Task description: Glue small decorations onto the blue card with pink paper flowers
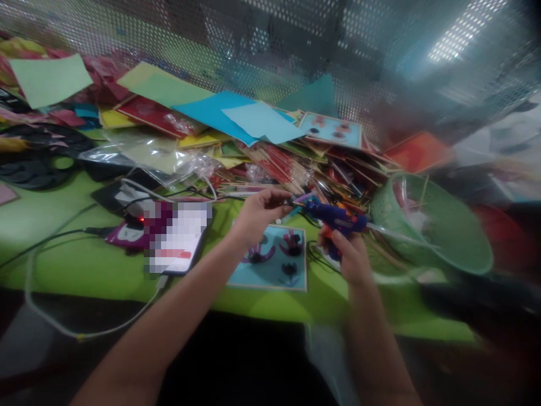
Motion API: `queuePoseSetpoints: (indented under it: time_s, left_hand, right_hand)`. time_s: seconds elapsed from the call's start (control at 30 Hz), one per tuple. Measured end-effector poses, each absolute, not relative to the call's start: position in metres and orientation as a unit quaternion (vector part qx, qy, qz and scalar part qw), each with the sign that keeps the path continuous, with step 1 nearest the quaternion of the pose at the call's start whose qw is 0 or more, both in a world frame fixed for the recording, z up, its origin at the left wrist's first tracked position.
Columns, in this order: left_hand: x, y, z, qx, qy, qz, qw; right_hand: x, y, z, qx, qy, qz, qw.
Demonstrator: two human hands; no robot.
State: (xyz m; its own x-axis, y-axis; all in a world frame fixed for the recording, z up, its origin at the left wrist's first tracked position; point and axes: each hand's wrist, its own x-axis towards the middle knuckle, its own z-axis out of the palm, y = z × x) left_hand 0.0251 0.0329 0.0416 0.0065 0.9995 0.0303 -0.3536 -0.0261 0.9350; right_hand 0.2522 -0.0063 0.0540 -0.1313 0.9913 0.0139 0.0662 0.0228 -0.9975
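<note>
My right hand (344, 248) is wrapped round the handle of a blue glue gun (338, 217), which points left with a clear glue stick out of its back. My left hand (264, 211) pinches a small dark piece (288, 201) at the gun's nozzle; blur hides whether they touch. Beneath my hands, a light blue card (274, 273) with dark and purple flower shapes lies on the green table (236, 301). My left forearm and hand cover part of the card's left side.
Left of the card lie a phone (181, 237) with a white cable and a purple power strip (127, 234). Coloured papers (236, 115), wooden sticks (279, 166) and plastic bags pile up behind. A green bowl (456, 225) stands at right. Black cable loops beside the card.
</note>
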Motion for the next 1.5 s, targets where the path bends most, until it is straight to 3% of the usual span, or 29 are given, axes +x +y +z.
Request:
queuePoseSetpoints:
  time_s: [0.33,1.5]
  left_hand:
    - [0.024,0.032,0.047,0.387,0.375,0.560,0.630]
    - [0.023,0.035,0.039,0.392,0.365,0.557,0.635]
  right_hand:
    - [0.250,-0.006,0.056,-0.484,-0.554,0.504,0.452]
    - [0.254,-0.005,0.055,-0.484,-0.583,0.487,0.435]
